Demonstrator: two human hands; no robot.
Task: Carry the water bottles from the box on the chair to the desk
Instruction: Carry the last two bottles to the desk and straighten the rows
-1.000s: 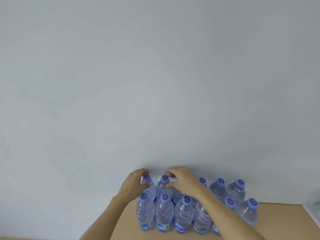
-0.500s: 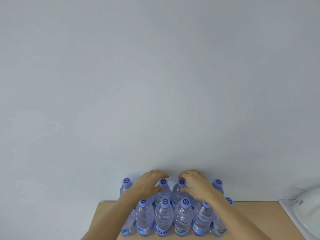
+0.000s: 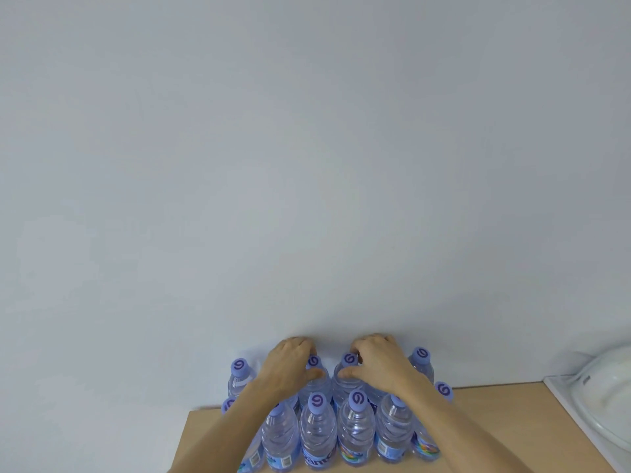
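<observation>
So the clear plastic water bottles with lavender-blue caps (image 3: 356, 425) are bunched in rows at the bottom centre of the frame, standing upright on the light tan wooden worktop (image 3: 488, 425), packed shoulder to shoulder right up against the pale grey-white wall (image 3: 307, 165). I count roughly ten caps, though the arms hide a few so don't quote me.

Both hands are on the back row. The left hand (image 3: 290, 365) is curled around the neck and shoulder of one bottle there, thumb in front, fingers wrapped over the far side. The right hand (image 3: 379, 361) does the same on the bottle next to it, thumb pointing left, fingers hooked behind the cap. Both look clamped on, not just resting.

Progress-wise: looks like a good chunk of the job is done, since a whole cluster is already on the worktop. My guess is these two are just being set down or nudged into line. The box and the chair aren't in view at all, so no idea how many are left to carry.

Off at the lower right edge there's a white rounded plastic thing (image 3: 604, 397), can't tell what it is.
</observation>
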